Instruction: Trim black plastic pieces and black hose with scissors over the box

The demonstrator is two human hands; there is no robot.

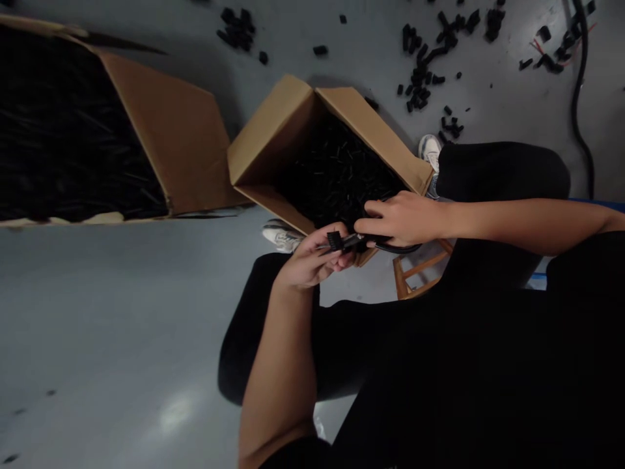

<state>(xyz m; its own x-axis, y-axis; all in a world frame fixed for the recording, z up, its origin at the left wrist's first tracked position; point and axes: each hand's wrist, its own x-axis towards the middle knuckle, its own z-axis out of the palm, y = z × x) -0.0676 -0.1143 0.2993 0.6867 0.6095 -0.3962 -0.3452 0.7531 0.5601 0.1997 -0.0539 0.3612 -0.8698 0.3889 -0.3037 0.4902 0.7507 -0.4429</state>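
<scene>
My left hand (312, 260) is closed around a small black plastic connector (334, 241) at the end of a black cable. My right hand (398, 218) is closed in a pinch on the same black cable (395, 248) just behind the connector. Both hands meet above my lap, right at the near edge of an open cardboard box (273, 140) filled with small black connector parts (336, 176). The cable loops under my right hand.
A larger open cardboard box (170, 130) with black contents lies to the left. Several loose black parts (420, 71) are scattered on the grey floor beyond the box. A thick black cable (581, 111) runs at the right. A wooden stool (415, 270) shows beneath my legs.
</scene>
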